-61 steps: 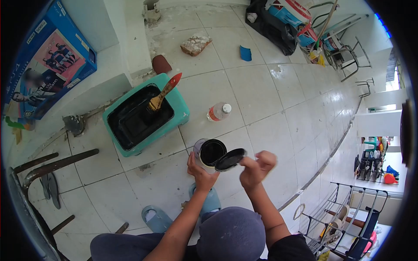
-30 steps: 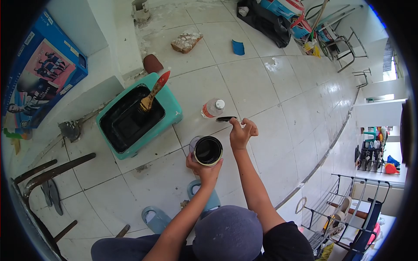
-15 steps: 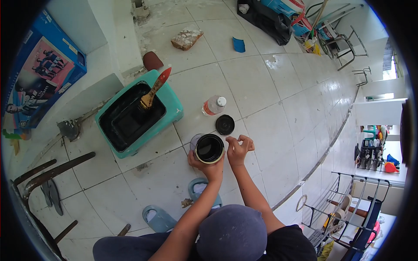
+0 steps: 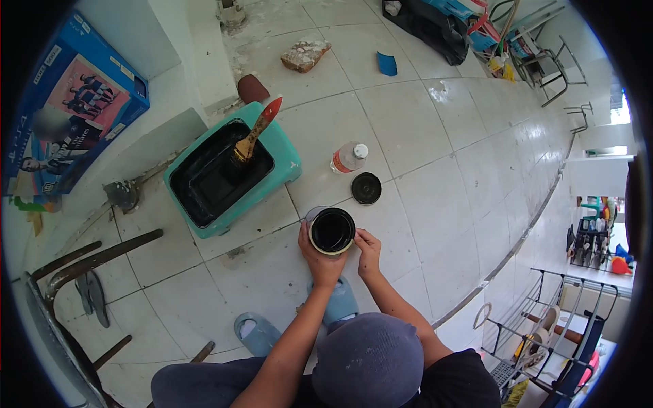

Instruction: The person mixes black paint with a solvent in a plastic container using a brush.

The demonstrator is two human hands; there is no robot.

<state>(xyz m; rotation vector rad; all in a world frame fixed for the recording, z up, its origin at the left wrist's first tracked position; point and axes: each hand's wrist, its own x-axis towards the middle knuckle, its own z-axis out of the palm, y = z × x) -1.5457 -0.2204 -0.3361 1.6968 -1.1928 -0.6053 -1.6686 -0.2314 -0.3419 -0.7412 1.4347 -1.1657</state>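
Observation:
My left hand (image 4: 320,262) is wrapped around the near left side of an open paint can (image 4: 332,231), dark inside with a pale rim. On its right side, my right hand (image 4: 368,250) has its fingertips against the can; their inner side is hidden. Just beyond the can lies a round black lid (image 4: 366,188), and past that stands a clear plastic bottle (image 4: 349,158) with a white cap and red label. To the left sits a green tray (image 4: 284,158), its basin coated black. A paintbrush (image 4: 256,130) with a red-tipped handle leans in it, bristles down.
A metal-legged chair (image 4: 102,258) stands at left beside dark slippers (image 4: 92,298). A blue box (image 4: 129,85) rests on the ledge. Farther out lie a stone chunk (image 4: 306,56) and a blue scrap (image 4: 386,64). A wire rack (image 4: 544,326) is at right.
My right hand has gone from a curled pose beside the can to touching its right side. The view has shifted slightly. My left hand keeps its hold.

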